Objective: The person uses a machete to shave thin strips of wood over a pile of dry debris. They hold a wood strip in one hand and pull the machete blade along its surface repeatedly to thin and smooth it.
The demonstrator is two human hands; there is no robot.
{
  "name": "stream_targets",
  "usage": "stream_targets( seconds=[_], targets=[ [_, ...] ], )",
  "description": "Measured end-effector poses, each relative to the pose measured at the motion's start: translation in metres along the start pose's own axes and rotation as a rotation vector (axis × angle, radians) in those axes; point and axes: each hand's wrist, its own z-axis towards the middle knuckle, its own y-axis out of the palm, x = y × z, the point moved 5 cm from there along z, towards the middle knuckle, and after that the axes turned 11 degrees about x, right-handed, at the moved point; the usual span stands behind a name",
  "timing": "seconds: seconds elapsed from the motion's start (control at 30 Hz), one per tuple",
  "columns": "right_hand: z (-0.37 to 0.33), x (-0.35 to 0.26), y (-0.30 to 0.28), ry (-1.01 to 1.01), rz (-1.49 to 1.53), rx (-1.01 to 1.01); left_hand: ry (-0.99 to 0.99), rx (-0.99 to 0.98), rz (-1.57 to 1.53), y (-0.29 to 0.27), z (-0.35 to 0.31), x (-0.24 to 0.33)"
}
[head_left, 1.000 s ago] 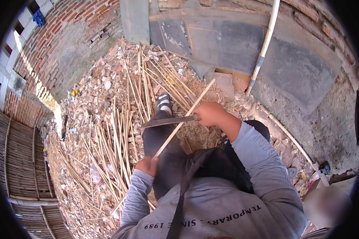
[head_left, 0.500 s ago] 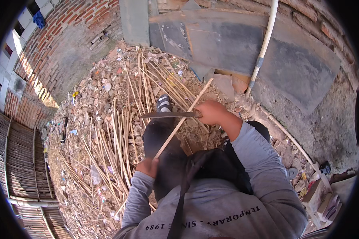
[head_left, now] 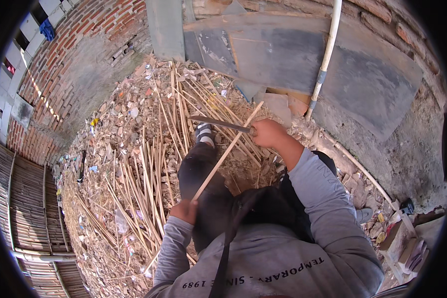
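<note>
A long pale bamboo strip point(head_left: 219, 161) slants up and right across my lap. My left hand point(head_left: 184, 211) is closed round its near end, above my left thigh. In my right hand point(head_left: 269, 134) is the handle of a machete point(head_left: 218, 123), mostly hidden by the fingers. Its long dark blade points left and a little away from me, crossing the strip near the far end. Whether blade and strip touch, I cannot tell. My left foot in a striped sandal point(head_left: 203, 132) rests beyond the blade.
Bundles of split bamboo strips point(head_left: 151, 174) lie on rubble and litter to the left. More strips point(head_left: 218, 107) lie ahead. Dark panels point(head_left: 283, 54) lean on the brick wall behind a white pipe point(head_left: 328, 54). A bamboo slat panel point(head_left: 32, 198) stands at far left.
The machete has moved away from me along the strip, and its tip has swung to the far side. My right hand has shifted slightly right. The left hand keeps its hold.
</note>
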Motion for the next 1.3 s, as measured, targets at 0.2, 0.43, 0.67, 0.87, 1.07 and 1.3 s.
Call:
stream_targets(
  seconds=[0.2, 0.43, 0.67, 0.87, 1.07, 1.3],
  targets=[
    [-0.013, -0.030, -0.002, -0.135, -0.029, -0.088, -0.029, -0.031, -0.006, -0.003, 0.000, 0.001],
    [-0.011, -0.030, 0.003, -0.166, 0.036, -0.074, -0.058, -0.021, -0.009, -0.003, 0.000, 0.002],
    [-0.010, -0.025, 0.007, -0.176, 0.050, -0.095, 0.013, 0.063, -0.036, -0.003, 0.001, 0.004],
    [-0.009, -0.026, 0.010, -0.173, 0.053, -0.118, -0.040, 0.035, 0.016, -0.003, 0.000, 0.004],
    [-0.010, -0.027, 0.008, -0.175, 0.057, -0.119, -0.101, -0.027, 0.058, -0.005, 0.000, 0.007],
    [-0.011, -0.029, 0.008, -0.172, 0.058, -0.133, -0.022, 0.096, -0.041, -0.002, -0.001, -0.002]
  ],
)
